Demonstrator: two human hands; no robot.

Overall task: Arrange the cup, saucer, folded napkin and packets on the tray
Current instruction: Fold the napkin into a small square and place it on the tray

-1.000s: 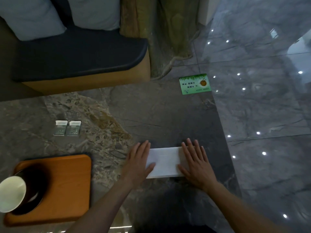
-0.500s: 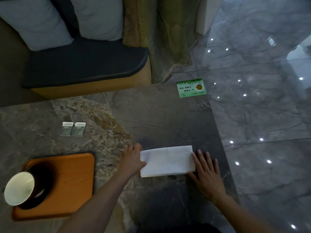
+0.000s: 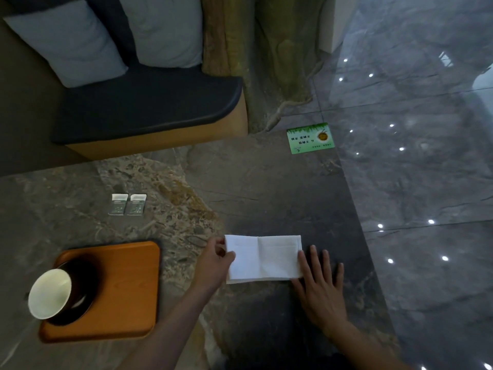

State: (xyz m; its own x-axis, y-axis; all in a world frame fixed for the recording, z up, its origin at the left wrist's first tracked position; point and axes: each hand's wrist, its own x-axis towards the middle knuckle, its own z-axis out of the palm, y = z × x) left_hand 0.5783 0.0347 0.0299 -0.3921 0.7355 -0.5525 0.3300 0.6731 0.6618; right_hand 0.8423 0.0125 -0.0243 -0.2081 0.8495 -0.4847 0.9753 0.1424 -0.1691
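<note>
Lower centre, the left hand [image 3: 213,265] pinches the folded napkin [image 3: 262,259] by its left edge; the right hand [image 3: 318,285] lies spread, pinning its right edge (lifting one-sided could unfold it).

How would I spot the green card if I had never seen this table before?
Start at the dark stone table and follow its right-hand edge away from the person to the far corner, near the tree-trunk-like pillar. There a small green card lies flat, with printed characters and a round brown picture. It is the only bright green thing here; the white napkin and two pale packets lie closer in.
</note>
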